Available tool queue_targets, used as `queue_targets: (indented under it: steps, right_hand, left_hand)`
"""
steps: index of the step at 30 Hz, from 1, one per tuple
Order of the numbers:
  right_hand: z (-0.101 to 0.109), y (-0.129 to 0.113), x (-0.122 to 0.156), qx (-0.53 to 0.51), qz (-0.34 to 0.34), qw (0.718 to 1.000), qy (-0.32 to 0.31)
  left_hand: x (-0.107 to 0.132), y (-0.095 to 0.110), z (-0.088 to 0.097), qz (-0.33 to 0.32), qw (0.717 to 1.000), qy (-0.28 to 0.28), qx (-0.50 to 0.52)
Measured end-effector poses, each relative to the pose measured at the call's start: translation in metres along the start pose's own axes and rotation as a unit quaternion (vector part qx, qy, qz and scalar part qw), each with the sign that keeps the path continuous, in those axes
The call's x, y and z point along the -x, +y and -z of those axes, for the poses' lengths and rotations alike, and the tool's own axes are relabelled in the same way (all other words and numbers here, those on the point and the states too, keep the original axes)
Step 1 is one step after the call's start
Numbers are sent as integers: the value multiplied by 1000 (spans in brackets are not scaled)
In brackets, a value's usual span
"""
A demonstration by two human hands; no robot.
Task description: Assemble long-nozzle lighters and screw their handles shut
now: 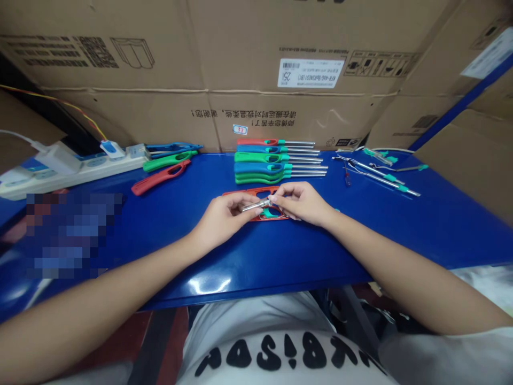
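Observation:
Between my fingertips is a slim silvery cylinder-shaped part (255,205); its exact kind I cannot make out. My left hand (218,222) grips it between thumb and fingers. At the part's right end, my right hand (306,203) is pinched closed. Under both hands on the table lie red lighter shell halves (257,191), partly covered by my fingers. A green trigger piece (271,213) shows in the nearer half. Just beyond my hands is a row of stick lighters (256,157) with red, blue and green handles, their metal tubes pointing right.
A white power strip (90,167) with plugs and a charger stands at the left. Beside it lie green (168,160) and red handle shells (160,178). Loose metal tubes with wires (385,174) and a small red screwdriver (347,175) are at the right. Cardboard (248,69) walls the blue table (256,262).

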State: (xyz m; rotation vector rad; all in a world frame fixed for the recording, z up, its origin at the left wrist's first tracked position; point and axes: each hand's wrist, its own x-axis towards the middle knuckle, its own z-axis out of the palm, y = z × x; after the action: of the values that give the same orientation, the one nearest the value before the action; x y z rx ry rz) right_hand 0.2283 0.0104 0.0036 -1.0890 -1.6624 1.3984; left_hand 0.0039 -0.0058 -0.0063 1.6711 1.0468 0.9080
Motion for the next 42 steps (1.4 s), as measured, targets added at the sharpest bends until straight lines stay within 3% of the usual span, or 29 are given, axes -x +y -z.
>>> queue_targets:
  steps: [12,21,31,42]
  right_hand:
    - [-4,1,0,-10,-16,1000,21]
    - [-5,6,0,43,4,999,23]
    - [-1,-2,-2,-39,7,999,-15]
    - [-3,1,-1,-38,6,999,2]
  left_hand:
    - [2,3,-5,21,1000,17,4]
    - [2,1,-7,38,998,23,38]
    - [1,10,-1,49,996,39,57]
    - [1,6,-3,45,995,31,83]
